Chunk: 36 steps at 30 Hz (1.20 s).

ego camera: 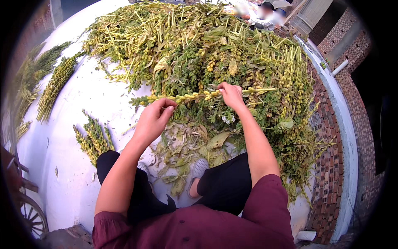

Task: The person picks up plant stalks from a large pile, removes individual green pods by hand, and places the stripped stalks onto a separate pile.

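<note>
A sesame stalk (192, 97) with yellow-green pods is stretched almost level in front of me, its leafy green tip to the left and its bare cut end to the right. My right hand (231, 96) pinches it on the right part. The curled fingers of my left hand (158, 114) are on it nearer the tip, though the contact is partly hidden behind the hand. Just beyond both hands rises a big heap of sesame stalks (192, 59), green and yellow. A small bunch of podded stalks (93, 135) lies on the pale ground beside my knee.
Fallen dry leaves (189, 140) cover the ground between my feet. Bundled stalks (57, 87) lie at the left. A brick strip (329, 149) and pale kerb (345, 124) border the right. A spoked wheel (32, 218) stands lower left. People (262, 18) sit behind the heap.
</note>
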Motion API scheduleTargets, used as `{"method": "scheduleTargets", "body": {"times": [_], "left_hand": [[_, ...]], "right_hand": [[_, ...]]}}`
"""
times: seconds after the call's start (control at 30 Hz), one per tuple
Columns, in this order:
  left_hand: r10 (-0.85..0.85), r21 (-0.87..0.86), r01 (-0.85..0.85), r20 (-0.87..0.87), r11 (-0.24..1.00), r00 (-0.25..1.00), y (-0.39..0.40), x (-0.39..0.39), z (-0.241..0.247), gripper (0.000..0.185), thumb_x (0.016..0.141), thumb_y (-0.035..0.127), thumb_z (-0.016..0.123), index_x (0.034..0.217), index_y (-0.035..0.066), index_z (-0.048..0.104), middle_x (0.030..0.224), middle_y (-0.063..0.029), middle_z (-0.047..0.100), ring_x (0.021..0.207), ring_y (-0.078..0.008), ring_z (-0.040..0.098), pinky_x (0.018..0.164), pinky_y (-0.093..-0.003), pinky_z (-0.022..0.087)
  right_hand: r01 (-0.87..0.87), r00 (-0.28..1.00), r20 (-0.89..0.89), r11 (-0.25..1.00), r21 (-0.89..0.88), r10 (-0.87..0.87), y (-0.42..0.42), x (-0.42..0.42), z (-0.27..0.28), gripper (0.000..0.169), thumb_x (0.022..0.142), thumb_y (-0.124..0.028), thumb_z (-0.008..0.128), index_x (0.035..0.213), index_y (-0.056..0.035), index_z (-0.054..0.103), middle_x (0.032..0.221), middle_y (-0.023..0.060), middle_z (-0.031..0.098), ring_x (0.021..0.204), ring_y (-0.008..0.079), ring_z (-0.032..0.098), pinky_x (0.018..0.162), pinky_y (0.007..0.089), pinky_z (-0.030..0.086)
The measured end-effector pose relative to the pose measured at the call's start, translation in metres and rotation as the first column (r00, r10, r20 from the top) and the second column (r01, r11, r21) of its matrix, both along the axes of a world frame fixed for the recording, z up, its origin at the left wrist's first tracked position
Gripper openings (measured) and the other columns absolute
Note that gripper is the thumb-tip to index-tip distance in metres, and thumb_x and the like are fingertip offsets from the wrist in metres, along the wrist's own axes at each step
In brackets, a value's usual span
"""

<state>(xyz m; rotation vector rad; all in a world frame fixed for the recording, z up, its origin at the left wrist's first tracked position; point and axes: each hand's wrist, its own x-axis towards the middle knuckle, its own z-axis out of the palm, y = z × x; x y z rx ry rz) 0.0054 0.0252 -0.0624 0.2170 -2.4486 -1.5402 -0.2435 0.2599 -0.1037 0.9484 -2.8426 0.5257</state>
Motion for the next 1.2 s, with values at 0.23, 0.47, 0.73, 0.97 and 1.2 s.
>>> {"method": "scheduleTargets", "body": {"times": [0.23, 0.47, 0.73, 0.97, 1.2], "left_hand": [[0.112, 0.107, -0.109, -0.022, 0.988, 0.994, -0.004, -0.017, -0.021, 0.043, 0.098, 0.025, 0.056, 0.131, -0.001, 0.048, 0.119, -0.0141, 0.063, 0.099, -0.0215, 0.064, 0.086, -0.0343, 0.051], [0.231, 0.493, -0.090, -0.233, 0.865, 0.945, -0.014, -0.034, -0.011, 0.065, 0.101, 0.039, 0.049, 0.148, 0.000, 0.026, 0.141, -0.0192, 0.048, 0.127, -0.0265, 0.050, 0.105, -0.0366, 0.040], [0.194, 0.757, 0.159, -0.355, 0.634, 0.915, -0.023, -0.021, 0.013, 0.048, 0.104, 0.037, 0.043, 0.139, 0.005, 0.037, 0.125, -0.0138, 0.058, 0.117, -0.0268, 0.059, 0.098, -0.0383, 0.046], [0.119, 0.815, 0.214, -0.326, 0.539, 0.938, -0.023, -0.018, 0.002, 0.046, 0.104, 0.036, 0.041, 0.133, 0.001, 0.044, 0.119, -0.0129, 0.060, 0.116, -0.0268, 0.059, 0.100, -0.0394, 0.047], [-0.076, 0.713, 0.367, -0.406, 0.598, 0.911, -0.013, -0.016, -0.002, 0.052, 0.104, 0.043, 0.035, 0.124, 0.000, 0.056, 0.134, -0.0141, 0.054, 0.123, -0.0245, 0.052, 0.107, -0.0391, 0.039]], "right_hand": [[0.244, 0.785, 0.588, 0.775, -0.583, 0.195, 0.006, 0.015, -0.010, 0.022, 0.103, -0.016, 0.044, 0.120, -0.0037, 0.051, 0.093, 0.0026, 0.057, 0.083, 0.0128, 0.057, 0.083, 0.0284, 0.045], [0.250, 0.515, 0.736, 0.744, -0.620, 0.440, -0.023, 0.064, -0.011, 0.022, 0.103, -0.018, 0.046, 0.120, -0.0051, 0.051, 0.095, 0.0007, 0.056, 0.085, 0.0126, 0.056, 0.085, 0.0273, 0.044], [-0.060, 0.276, 0.846, 0.886, -0.459, 0.457, -0.048, 0.108, -0.007, 0.033, 0.104, -0.025, 0.044, 0.130, -0.0049, 0.050, 0.112, 0.0018, 0.058, 0.100, 0.0136, 0.058, 0.089, 0.0303, 0.046], [-0.024, 0.334, 0.727, 0.777, -0.629, 0.600, -0.066, 0.118, 0.012, 0.049, 0.105, -0.040, 0.039, 0.138, -0.0047, 0.044, 0.137, 0.0087, 0.051, 0.116, 0.0225, 0.059, 0.094, 0.0354, 0.048], [-0.007, 0.175, 0.745, 0.758, -0.653, 0.644, -0.083, 0.135, 0.020, 0.042, 0.101, -0.029, 0.053, 0.136, -0.0077, 0.047, 0.123, -0.0005, 0.056, 0.103, 0.0106, 0.058, 0.083, 0.0261, 0.048]]}}
